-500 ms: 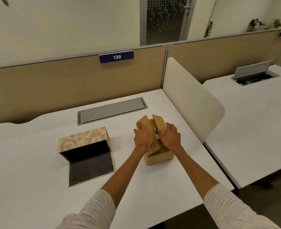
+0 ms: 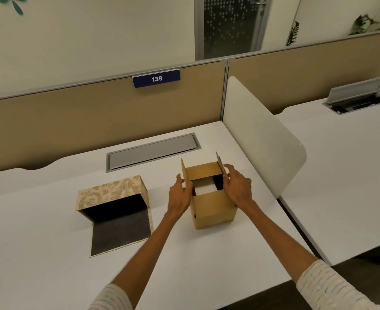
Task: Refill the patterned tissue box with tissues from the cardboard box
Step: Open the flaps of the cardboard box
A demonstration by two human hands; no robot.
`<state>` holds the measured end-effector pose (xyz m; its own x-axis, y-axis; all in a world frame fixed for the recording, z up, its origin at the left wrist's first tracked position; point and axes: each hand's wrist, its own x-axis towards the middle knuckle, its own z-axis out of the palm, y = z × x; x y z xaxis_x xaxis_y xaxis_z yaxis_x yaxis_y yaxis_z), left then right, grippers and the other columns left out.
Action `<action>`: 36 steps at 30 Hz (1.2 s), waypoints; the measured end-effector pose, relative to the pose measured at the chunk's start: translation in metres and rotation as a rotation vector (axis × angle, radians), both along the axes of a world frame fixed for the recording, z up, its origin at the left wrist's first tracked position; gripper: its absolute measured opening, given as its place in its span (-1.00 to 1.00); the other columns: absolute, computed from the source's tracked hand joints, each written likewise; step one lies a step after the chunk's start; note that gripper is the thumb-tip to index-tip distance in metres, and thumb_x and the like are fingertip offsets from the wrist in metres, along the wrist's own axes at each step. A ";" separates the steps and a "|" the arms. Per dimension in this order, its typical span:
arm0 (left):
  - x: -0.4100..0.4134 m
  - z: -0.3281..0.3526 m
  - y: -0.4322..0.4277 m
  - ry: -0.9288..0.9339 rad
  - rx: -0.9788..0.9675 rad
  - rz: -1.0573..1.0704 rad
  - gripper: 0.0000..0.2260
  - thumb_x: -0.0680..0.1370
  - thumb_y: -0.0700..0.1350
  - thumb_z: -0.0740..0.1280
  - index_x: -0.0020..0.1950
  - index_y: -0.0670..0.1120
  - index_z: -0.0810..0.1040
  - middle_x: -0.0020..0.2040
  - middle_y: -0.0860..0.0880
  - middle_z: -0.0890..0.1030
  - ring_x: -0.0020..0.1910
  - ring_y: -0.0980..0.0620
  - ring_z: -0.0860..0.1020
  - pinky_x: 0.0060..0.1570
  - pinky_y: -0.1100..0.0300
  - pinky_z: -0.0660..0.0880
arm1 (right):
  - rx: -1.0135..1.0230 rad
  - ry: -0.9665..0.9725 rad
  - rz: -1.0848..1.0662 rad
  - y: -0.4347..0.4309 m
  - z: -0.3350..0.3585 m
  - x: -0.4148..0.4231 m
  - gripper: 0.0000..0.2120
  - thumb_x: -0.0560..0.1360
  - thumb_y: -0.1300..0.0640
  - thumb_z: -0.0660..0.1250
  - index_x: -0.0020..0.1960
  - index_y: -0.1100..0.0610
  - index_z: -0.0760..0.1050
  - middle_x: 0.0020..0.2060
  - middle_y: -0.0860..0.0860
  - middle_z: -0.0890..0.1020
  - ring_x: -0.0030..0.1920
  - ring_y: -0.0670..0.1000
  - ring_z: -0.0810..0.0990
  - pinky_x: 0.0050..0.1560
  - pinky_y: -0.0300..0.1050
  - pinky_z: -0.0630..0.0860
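A small brown cardboard box [image 2: 213, 211] stands upright on the white desk [image 2: 50, 276] with its top flaps spread open. White tissues [image 2: 203, 189] show inside it. My left hand [image 2: 179, 198] holds the left flap and my right hand [image 2: 237, 187] holds the right flap, both pushed outward. The patterned tissue box [image 2: 112, 192] lies to the left, beige with a leaf print. It is open, its dark inside is bare, and its dark-lined lid [image 2: 119, 233] lies flat toward me.
A grey cable hatch [image 2: 153, 151] is set into the desk behind the boxes. A rounded white divider panel [image 2: 262, 139] stands just right of the cardboard box. Tan partitions run along the back. A second desk [image 2: 352, 175] lies to the right.
The cardboard box's flaps were folded together under both hands; now they are pulled apart, and the tissues inside show.
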<state>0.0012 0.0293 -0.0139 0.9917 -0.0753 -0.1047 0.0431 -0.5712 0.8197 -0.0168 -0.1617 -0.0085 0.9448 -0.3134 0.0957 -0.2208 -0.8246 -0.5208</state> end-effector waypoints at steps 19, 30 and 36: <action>0.005 -0.031 -0.001 0.121 0.091 0.078 -0.84 0.57 -0.11 0.34 -0.17 -0.01 0.40 -0.15 -0.08 0.51 -0.11 -0.02 0.45 -0.02 0.04 0.46 | -0.070 0.230 -0.185 -0.012 -0.047 0.001 -0.65 0.59 0.13 0.04 -0.22 0.15 0.52 -0.15 0.13 0.59 -0.06 0.15 0.56 0.26 0.20 0.21; 0.016 -0.033 -0.004 0.002 0.186 0.191 -0.77 0.50 -0.18 0.37 -0.38 -0.13 0.58 -0.43 -0.06 0.58 -0.45 0.04 0.52 -0.34 0.22 0.41 | -0.040 0.201 -0.140 -0.023 -0.041 0.015 -0.72 0.53 0.10 0.16 -0.31 0.17 0.47 -0.28 0.09 0.53 -0.19 0.17 0.57 0.00 0.07 0.31; 0.042 -0.018 -0.002 -0.212 0.444 0.036 -0.81 0.55 0.00 0.35 0.05 -0.06 0.68 -0.05 -0.04 0.75 -0.11 -0.04 0.69 -0.12 0.10 0.57 | -0.066 0.115 0.062 -0.011 -0.034 0.010 -0.68 0.49 -0.03 0.26 0.21 0.01 0.54 0.15 0.05 0.57 0.18 0.10 0.48 0.16 0.13 0.31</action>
